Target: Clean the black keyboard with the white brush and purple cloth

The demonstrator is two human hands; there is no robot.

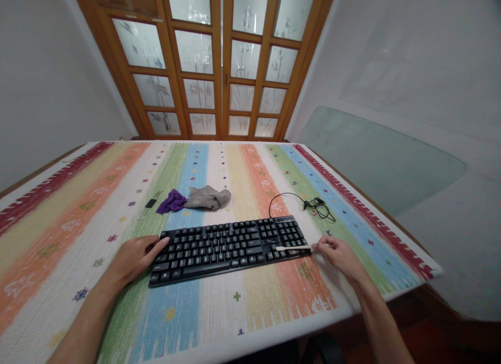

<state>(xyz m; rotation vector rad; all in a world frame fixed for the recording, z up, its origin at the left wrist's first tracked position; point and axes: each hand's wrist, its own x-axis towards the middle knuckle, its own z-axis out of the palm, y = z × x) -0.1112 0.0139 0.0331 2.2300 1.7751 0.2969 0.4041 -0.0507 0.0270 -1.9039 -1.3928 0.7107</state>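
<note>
A black keyboard (211,249) lies on the striped tablecloth, slightly tilted, with its number pad on the right. My left hand (135,257) grips its left end, the thumb on top of the edge and the other fingers mostly hidden behind it. Between the closed fingertips of my right hand (332,252) is a thin, pale cotton swab (295,247). The swab points left over the lower keys near the number pad, its white tip at or just above the arrow keys; I cannot tell whether it touches them.
Behind the keyboard lie a crumpled purple cloth (172,201), a grey cloth (209,198) and a small black object (151,203). The black keyboard cable (321,207) is bundled at the back right. Wooden glass-paned doors (223,77) stand beyond the table.
</note>
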